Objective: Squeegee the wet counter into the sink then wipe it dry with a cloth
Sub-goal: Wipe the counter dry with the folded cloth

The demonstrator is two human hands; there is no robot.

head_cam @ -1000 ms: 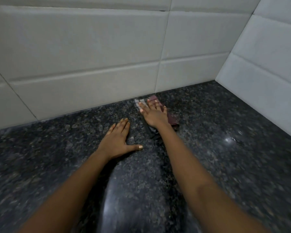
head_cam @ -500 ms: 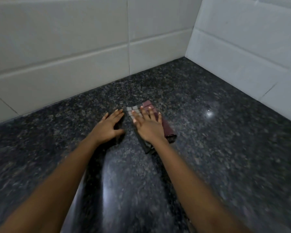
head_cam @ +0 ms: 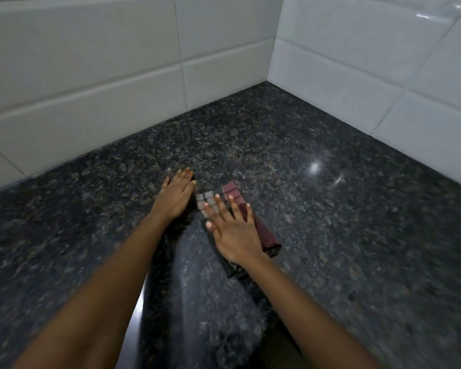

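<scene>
1 folded cloth (head_cam: pixel 261 230) under the flat, spread right hand (head_cam: pixel 234 235) — left hand (head_cam: pixel 175 199) flat on 1 granite counter (head_cam: pixel 343 235).

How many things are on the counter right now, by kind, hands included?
Cloth: 1, folded, flat under the right hand
Hands: 2, the left hand flat on the bare counter beside the cloth
Squeegee: 0 in view
Total: 3
</scene>
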